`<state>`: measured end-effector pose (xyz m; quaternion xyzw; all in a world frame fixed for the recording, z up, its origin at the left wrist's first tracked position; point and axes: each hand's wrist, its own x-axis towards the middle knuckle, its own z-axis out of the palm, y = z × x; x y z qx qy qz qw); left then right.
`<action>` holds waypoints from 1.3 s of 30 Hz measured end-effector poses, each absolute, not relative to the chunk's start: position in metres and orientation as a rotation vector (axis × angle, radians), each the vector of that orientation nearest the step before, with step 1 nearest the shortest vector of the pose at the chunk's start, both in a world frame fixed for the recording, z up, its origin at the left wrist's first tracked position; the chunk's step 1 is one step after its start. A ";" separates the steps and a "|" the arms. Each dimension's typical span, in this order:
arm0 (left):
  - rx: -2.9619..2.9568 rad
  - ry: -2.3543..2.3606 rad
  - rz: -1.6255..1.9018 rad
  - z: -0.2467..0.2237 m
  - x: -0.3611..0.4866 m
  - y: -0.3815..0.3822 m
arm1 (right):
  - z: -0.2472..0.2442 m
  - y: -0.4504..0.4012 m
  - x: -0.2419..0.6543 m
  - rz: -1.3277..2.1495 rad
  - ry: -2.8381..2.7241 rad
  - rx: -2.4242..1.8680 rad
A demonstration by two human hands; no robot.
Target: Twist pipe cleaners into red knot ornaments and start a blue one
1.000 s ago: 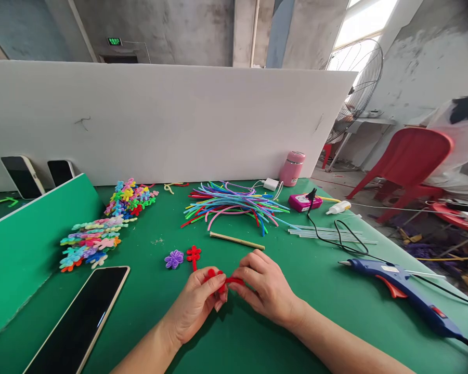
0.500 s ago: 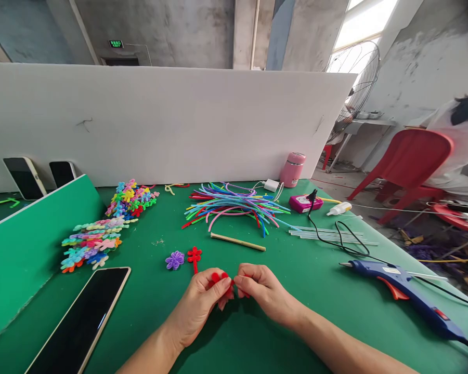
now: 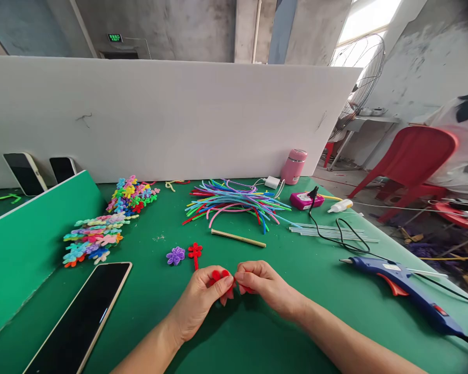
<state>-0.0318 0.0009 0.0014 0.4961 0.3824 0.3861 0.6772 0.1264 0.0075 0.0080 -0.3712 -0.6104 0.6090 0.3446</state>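
Observation:
Between my hands is a red pipe cleaner point(image 3: 216, 275) bent into rounded petal loops. My left hand point(image 3: 203, 296) pinches the looped part between thumb and fingers. My right hand point(image 3: 267, 285) is closed on the other red part, close beside the left fingertips; much of it is hidden by the fingers. Just beyond my left hand lie a red pipe-cleaner flower with a stem point(image 3: 195, 252) and a purple pipe-cleaner flower point(image 3: 175, 255), side by side on the green table.
Loose colourful pipe cleaners point(image 3: 234, 202) lie behind a thin stick point(image 3: 237, 238). Finished small flowers point(image 3: 97, 236) are piled left, near a large phone point(image 3: 81, 317). A blue glue gun point(image 3: 401, 285), its black cord and clear glue sticks point(image 3: 331, 232) occupy the right. A pink bottle point(image 3: 294, 167) stands behind.
The view has shifted slightly. Both hands stay close together on the red pipe cleaner, with almost no change in grip.

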 end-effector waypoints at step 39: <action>1.287 0.917 0.865 -0.002 -0.032 0.003 | -0.002 0.009 0.119 1.539 -1.338 -1.119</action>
